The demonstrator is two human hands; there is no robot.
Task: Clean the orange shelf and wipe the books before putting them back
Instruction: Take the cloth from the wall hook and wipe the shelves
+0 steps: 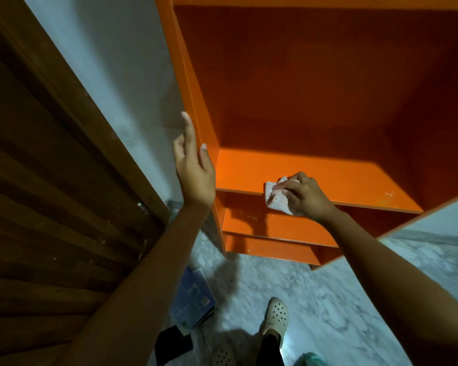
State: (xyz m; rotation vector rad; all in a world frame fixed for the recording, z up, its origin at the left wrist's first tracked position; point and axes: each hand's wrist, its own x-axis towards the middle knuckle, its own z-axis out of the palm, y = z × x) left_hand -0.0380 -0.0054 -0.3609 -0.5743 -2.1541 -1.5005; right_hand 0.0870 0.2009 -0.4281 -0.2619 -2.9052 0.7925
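While the cloth (278, 197) is gripped by the right hand (306, 195) at the orange shelf (328, 178) board's front edge, centre frame, the left hand (195, 165) is spread against its side panel; books (192, 299) left on the floor, lower centre, could be trodden on.

Home room, marble floor (341, 313), wooden door (50, 194)
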